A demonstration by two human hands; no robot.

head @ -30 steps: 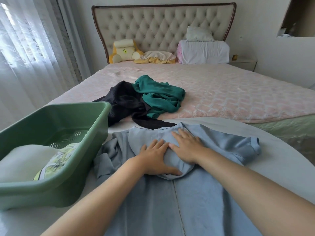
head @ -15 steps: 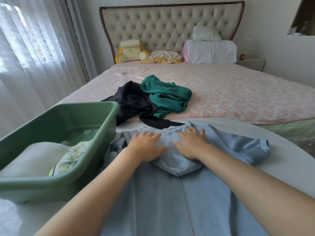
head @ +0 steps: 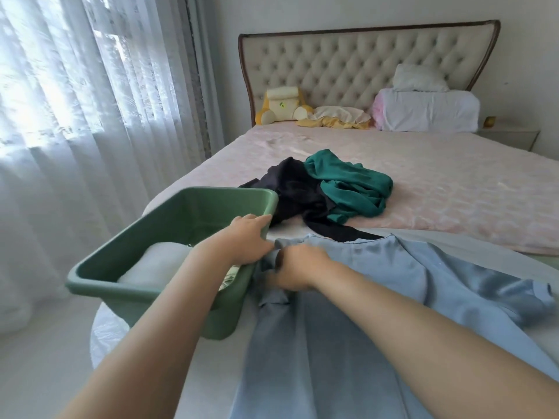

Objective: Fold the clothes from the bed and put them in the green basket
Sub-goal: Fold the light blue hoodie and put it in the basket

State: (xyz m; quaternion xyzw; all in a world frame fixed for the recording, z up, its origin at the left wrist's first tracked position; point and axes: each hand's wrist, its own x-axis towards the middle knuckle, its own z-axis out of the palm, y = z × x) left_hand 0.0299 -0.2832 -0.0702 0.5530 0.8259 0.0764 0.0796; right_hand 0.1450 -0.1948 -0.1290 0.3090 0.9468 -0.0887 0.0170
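Note:
A light blue zip garment [head: 378, 297] lies spread on the white surface at the foot of the bed. My right hand [head: 298, 267] is closed on bunched fabric at its left side. My left hand [head: 246, 240] rests with curled fingers against the right rim of the green basket [head: 169, 213], its thumb touching the blue cloth; whether it grips anything is unclear. The basket holds a white folded item [head: 157, 261]. A black garment [head: 296, 192] and a teal garment [head: 348, 182] lie crumpled together on the pink bed cover [head: 453, 192].
White curtains [head: 75, 116] hang at the left. A plush toy [head: 282, 105], a yellow cloth [head: 335, 117] and white pillows [head: 426, 113] sit against the tufted headboard. A nightstand [head: 511, 137] stands at the far right. The basket sits on the white rounded surface [head: 115, 334].
Both hands left the middle of the blue garment and moved left to its sleeve side by the basket. My view turned left. The right hand closed on fabric.

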